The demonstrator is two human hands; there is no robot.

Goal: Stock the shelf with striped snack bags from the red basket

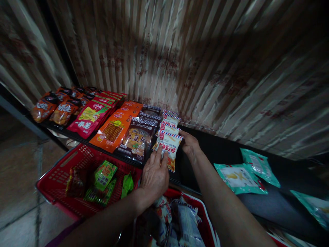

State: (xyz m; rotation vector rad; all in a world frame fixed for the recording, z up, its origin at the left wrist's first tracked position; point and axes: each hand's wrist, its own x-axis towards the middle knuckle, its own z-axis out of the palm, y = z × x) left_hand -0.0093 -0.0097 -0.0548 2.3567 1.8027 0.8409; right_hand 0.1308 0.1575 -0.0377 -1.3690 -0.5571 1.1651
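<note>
- Lettering on the brown bag (137,139) reads 土豆片 (potato slices) in big white characters; the white snack bags (168,145) have chunky red characters, but I can't make out a brand.
- Those white bags, three of them, overlap in a column on the black shelf (205,142). Shiny wrap, red-and-blue striped top edges, small red label at the corner, orangey food picture down low on the front one.
- Left hand (155,173) is palm down, fingers a bit spread, tips resting on the front bag's lower left part, not closed around it.
- Right hand (190,144) has its fingers bent at the front bag's upper right corner; can't tell how tight, or if it's really pinching.
- Brown bags sit close on the left, then orange bags (117,127) and pink bags (94,115).
- Open black shelf on the right, up to the teal bags (239,178). Pleated sheet (154,51) runs along the back, red baskets (58,185) sit below the front edge.
</note>
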